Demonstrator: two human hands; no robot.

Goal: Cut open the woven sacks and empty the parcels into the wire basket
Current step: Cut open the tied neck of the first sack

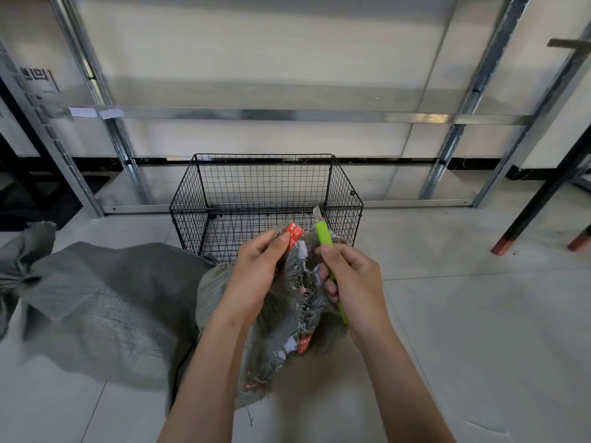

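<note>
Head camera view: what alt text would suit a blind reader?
A person's left hand holds up the frayed top of a grey woven sack while the right hand grips a green utility knife, blade pointing away. Beyond stands a black wire basket with no parcels visible; a second tied sack lies to the left.

You stand in a parcel storeroom. Bare metal racking (256,114) spans the frame's upper half. Grey woven sacks (105,302) lie lower left on tiled floor (479,298).
</note>
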